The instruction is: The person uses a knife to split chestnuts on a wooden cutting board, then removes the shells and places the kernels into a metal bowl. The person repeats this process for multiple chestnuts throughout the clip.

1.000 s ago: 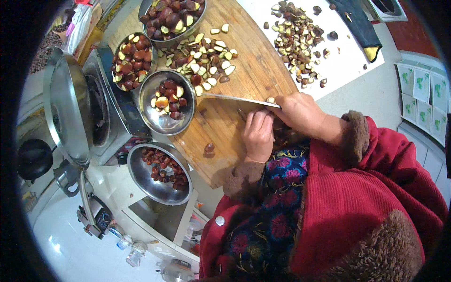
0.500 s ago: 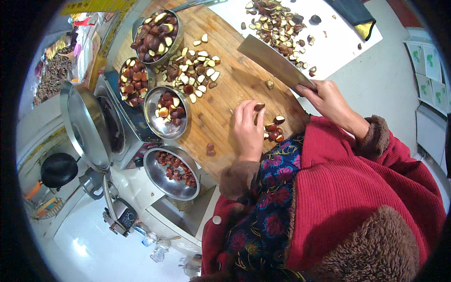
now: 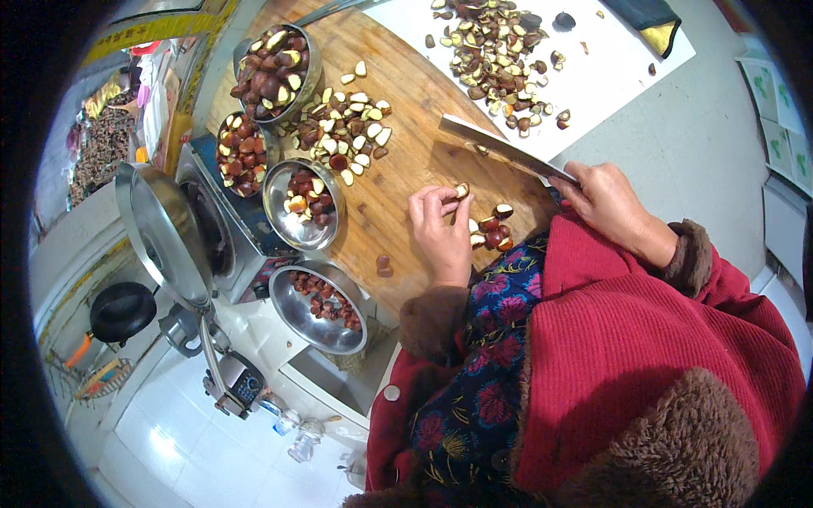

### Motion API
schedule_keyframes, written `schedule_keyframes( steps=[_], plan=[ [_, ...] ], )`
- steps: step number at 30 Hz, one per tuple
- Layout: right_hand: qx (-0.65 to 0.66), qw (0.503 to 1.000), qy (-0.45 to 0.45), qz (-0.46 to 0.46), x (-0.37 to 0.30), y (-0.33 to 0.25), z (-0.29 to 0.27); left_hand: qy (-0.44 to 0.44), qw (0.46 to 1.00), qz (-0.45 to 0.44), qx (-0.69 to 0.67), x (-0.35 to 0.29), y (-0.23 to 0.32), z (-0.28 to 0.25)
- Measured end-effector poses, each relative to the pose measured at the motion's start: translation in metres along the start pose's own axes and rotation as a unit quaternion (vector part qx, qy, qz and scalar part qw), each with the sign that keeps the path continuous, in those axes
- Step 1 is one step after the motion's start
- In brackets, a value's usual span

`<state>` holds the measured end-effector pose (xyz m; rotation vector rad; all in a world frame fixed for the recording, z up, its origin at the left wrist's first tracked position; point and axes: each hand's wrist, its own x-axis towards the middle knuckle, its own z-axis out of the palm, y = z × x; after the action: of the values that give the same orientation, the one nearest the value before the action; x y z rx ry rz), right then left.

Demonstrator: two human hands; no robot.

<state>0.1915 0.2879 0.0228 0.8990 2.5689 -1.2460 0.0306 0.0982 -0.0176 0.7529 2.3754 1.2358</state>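
Observation:
My right hand [image 3: 611, 210] grips the handle of a cleaver [image 3: 501, 147], whose blade is seen nearly edge-on above the wooden cutting board [image 3: 406, 110]. Between the fingertips of my left hand [image 3: 440, 235] is a chestnut [image 3: 461, 191] with a pale cut face showing. Several brown chestnuts [image 3: 491, 234] lie on the board just right of that hand, some with pale cut patches. A larger heap of cut chestnuts [image 3: 339, 127] spreads over the board's far left part. Under the blade a small piece is partly hidden.
Chestnuts fill two metal bowls [image 3: 312, 85] at the board's left edge; a third bowl [image 3: 275, 190] and a larger basin [image 3: 284, 317] hold fewer. Trimmed shell pieces [image 3: 500, 51] lie on a white sheet [image 3: 601, 85] at the far right. A steel wok [image 3: 169, 237] stands left.
The cleaver has tilted from showing its broad side to nearly edge-on, and my right hand has shifted slightly right and down. The chestnut in my left hand now shows a pale face.

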Motion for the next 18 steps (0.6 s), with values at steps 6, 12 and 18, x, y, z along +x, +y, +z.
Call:
schedule_keyframes(
  steps=[6,12,18],
  plan=[
    [-0.087,0.993,-0.049,-0.063,-0.006,-0.014,-0.002,0.023,0.999,0.0,-0.036,-0.001,-0.01,0.005],
    [-0.142,0.983,-0.082,-0.085,-0.009,-0.025,-0.006,0.006,0.984,0.089,0.156,-0.006,-0.016,-0.005],
    [-0.185,0.976,-0.07,-0.096,-0.016,-0.041,-0.013,0.016,0.974,0.127,0.187,-0.005,-0.019,-0.003]
  ],
)
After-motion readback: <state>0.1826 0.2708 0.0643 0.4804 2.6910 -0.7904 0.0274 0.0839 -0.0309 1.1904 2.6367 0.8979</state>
